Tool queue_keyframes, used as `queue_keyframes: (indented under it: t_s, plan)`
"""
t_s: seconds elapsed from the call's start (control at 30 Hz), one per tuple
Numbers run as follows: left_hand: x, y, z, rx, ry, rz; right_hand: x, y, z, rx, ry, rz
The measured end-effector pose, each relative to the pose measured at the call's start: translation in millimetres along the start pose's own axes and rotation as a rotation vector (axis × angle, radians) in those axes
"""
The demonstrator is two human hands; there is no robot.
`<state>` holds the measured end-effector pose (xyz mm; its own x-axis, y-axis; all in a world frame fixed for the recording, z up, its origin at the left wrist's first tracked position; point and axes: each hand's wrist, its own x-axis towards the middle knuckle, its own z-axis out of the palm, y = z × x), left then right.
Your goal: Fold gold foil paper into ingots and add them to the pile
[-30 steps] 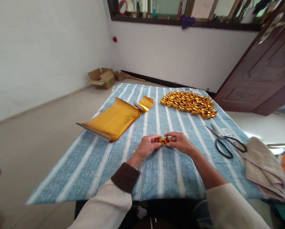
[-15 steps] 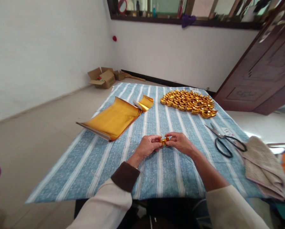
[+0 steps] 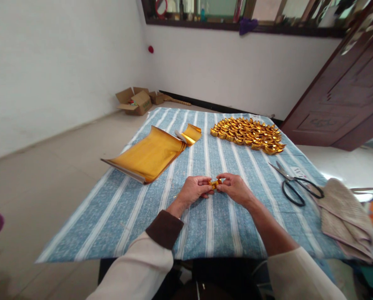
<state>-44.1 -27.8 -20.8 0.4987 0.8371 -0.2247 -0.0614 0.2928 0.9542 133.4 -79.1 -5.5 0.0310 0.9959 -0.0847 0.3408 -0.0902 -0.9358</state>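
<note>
Gold foil (image 3: pixel 214 183), folded small, sits pinched between both hands just above the striped cloth (image 3: pixel 117 216), near the cloth's middle and toward the person's edge. Its long axis runs left to right, so one end points into each grip. The left hand (image 3: pixel 194 190) closes on the left end, thumb and fingertips pressed together with the foil's tip between them. The right hand (image 3: pixel 235 186) does the same on the right end, fingers curled tight, knuckles up. Neither hand is nearer than the other; the piece bridges the narrow gap between them, and only a sliver of it shows there. Whether it rests on the cloth or hangs slightly clear cannot be told.

Beyond the foil, on the far side of the cloth, lies a heap of folded gold pieces (image 3: pixel 248 135). Left of that heap is a stack of gold sheets (image 3: pixel 148 155), with a curled sheet (image 3: pixel 191 134) at its far corner. Right of the hands, well apart, black scissors (image 3: pixel 295 184) lie shut, and a beige folded fabric (image 3: pixel 345 216) covers the cloth's right edge.
</note>
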Motion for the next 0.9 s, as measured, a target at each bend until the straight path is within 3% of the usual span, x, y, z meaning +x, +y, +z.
queue_keyframes:
  t_s: [0.9]
  plan:
    - [-3.7,7.8,9.4,-0.023,0.06,-0.052,-5.3,2.9,9.3,0.0,0.109,0.026]
